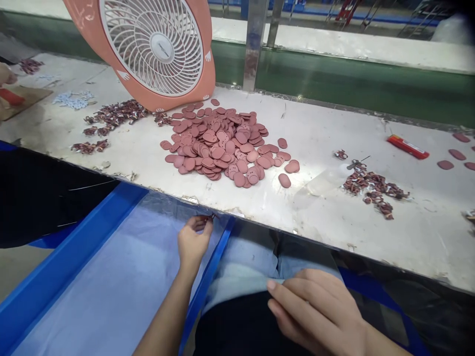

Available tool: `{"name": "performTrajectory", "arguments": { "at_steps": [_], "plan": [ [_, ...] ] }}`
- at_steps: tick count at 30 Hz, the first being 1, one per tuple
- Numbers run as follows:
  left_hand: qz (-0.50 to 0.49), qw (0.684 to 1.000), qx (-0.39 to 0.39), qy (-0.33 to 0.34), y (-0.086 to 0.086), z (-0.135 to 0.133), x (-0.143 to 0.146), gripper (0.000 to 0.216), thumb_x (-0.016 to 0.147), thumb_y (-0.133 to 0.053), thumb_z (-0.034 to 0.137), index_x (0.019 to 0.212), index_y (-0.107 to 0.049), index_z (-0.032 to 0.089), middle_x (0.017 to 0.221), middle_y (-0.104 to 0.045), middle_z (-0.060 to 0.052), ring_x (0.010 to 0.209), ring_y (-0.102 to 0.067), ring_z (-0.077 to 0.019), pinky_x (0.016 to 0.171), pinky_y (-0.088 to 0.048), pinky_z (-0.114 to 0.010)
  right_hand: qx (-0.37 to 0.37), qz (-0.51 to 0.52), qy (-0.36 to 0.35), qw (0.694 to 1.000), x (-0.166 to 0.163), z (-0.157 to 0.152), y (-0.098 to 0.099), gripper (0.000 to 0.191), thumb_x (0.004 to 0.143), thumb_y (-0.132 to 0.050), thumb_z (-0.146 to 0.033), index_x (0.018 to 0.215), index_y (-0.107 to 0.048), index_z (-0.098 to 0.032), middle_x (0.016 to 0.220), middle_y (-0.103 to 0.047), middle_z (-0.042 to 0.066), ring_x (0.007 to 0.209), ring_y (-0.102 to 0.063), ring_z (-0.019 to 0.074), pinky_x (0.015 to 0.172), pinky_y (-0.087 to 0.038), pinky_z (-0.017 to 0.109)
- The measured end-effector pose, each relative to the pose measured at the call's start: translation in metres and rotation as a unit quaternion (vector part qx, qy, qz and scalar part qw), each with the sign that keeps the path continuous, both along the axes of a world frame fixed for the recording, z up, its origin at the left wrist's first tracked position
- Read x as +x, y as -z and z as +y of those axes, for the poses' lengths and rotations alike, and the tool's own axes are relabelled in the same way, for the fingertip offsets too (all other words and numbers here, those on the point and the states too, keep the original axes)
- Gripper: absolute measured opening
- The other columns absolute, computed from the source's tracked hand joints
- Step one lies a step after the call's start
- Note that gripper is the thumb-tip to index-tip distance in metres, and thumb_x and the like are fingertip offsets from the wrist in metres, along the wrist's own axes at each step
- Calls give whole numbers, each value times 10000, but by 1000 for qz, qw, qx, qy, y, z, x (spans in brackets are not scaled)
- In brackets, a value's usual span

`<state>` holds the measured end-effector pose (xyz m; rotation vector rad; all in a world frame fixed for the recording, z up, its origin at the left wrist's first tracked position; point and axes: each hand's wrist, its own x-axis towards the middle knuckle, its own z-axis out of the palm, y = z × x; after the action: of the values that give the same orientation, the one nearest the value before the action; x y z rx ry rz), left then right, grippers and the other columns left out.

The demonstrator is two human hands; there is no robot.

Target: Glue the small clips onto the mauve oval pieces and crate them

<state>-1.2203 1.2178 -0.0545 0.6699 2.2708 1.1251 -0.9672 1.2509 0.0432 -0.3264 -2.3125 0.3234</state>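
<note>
My left hand (193,240) hangs over the blue-framed bin, close to the table's front edge. Its thumb and fingertips pinch a small dark piece (212,216), mostly hidden by the fingers. My right hand (315,306) is above my lap, fingers pressed together and thumb against them; whatever lies between them cannot be made out. In front of both hands, a heap of flat reddish oval pieces (222,143), some with small holes, covers the middle of the table. A pile of small dark brown pieces (371,185) with white bits lies to the right.
An orange fan (161,49) stands behind the heap. More dark brown pieces (118,113) and pale blue pieces (73,100) lie leftward. A red packet (408,147) rests at right. Another person's hand (6,74) shows at far left. The bin's blue rail (74,237) borders a pale liner.
</note>
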Motion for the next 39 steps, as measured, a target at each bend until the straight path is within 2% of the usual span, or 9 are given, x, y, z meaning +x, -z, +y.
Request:
{"name": "performTrajectory", "arguments": {
  "at_steps": [7,13,18,24,28,30,32,35,39],
  "plan": [
    [127,974,-158,103,40,40,-20,242,887,-664,387,953,-678,155,982,-708,-54,940,-675,-223,863,-540,-446,-15,-14,65,998,30,8,10,229,834,-643,14,1057,-663,-35,724,-667,81,620,-570,149,530,-490,289],
    [172,958,-167,156,50,44,-19,269,909,-639,352,1092,-658,155,1125,-685,-79,1010,-660,-237,876,-548,-455,-5,-4,112,994,43,15,14,287,834,-650,-5,1105,-647,-98,729,-673,57,605,-593,147,522,-507,277],
    [205,954,-153,156,50,48,-19,263,907,-637,379,1037,-667,152,1050,-700,-66,949,-670,-220,845,-551,-433,-5,0,135,991,47,22,13,353,814,-664,-2,1137,-658,-144,721,-677,35,583,-612,149,510,-514,274],
    [314,948,-21,56,12,17,-8,250,879,-616,408,779,-649,181,677,-648,-26,648,-619,-189,675,-511,-354,-25,54,266,962,61,41,15,338,798,-726,-74,1090,-704,-243,819,-699,32,663,-649,181,602,-536,317],
    [408,901,144,25,-36,9,17,290,869,-556,468,754,-646,218,742,-673,-79,731,-633,-230,790,-497,-401,-110,94,379,914,57,71,14,375,887,-677,-272,1254,-606,-239,962,-676,81,821,-650,250,732,-561,418],
    [440,874,192,73,-60,22,27,315,786,-680,496,918,-711,212,955,-728,-112,935,-656,-273,921,-460,-424,-165,63,384,907,49,88,12,580,878,-682,-416,1387,-493,-211,1125,-655,132,989,-640,308,825,-556,484],
    [473,839,193,188,-79,37,31,512,785,-712,507,1196,-678,203,1236,-693,-146,1175,-588,-326,1044,-364,-464,-205,23,376,903,38,102,9,735,825,-710,-517,1423,-446,-180,1233,-619,180,1101,-600,371,884,-518,549],
    [479,794,167,336,-91,48,25,625,830,-677,531,1362,-581,216,1384,-625,-136,1289,-528,-344,1132,-215,-508,-243,-1,361,900,27,116,6,547,817,-702,-515,1228,-584,-174,1092,-662,163,1018,-607,373,836,-502,542],
    [352,835,243,346,-75,34,13,386,754,-811,328,1131,-739,366,1162,-760,-14,1040,-705,-260,1094,-292,-433,-289,48,327,898,24,116,7,304,867,-647,-463,1018,-594,-205,959,-659,92,920,-612,304,835,-486,486]
  ]
}}
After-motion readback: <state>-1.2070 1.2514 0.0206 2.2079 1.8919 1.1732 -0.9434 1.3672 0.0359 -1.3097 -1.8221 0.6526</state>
